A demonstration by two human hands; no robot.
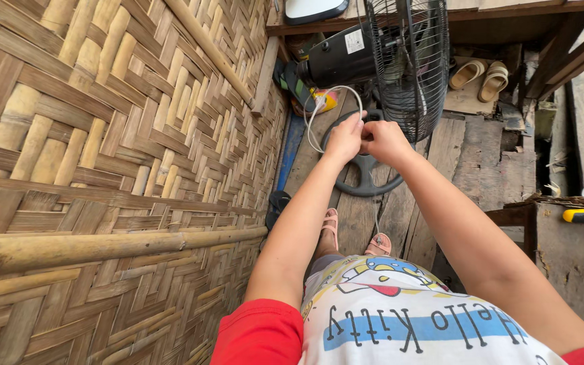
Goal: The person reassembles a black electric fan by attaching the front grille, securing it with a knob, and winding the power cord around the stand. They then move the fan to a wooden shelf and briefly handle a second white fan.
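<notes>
- Head view: a white cord (319, 111) is pinched in the left hand (345, 138), fingers closed on it.
- The right hand (383, 138) is closed just beside (its hold cannot be told).
- The cord loops away leftward toward the black fan (410, 64), on the plank floor (468, 155).

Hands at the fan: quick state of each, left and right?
Left hand: closed, pinching the white cord by the black fan.
Right hand: closed in a fist; what it holds cannot be told.

A simple rural home: woven bamboo wall (116, 135) at nine o'clock, plank floor (468, 155), sandals (481, 74) at one o'clock.
</notes>
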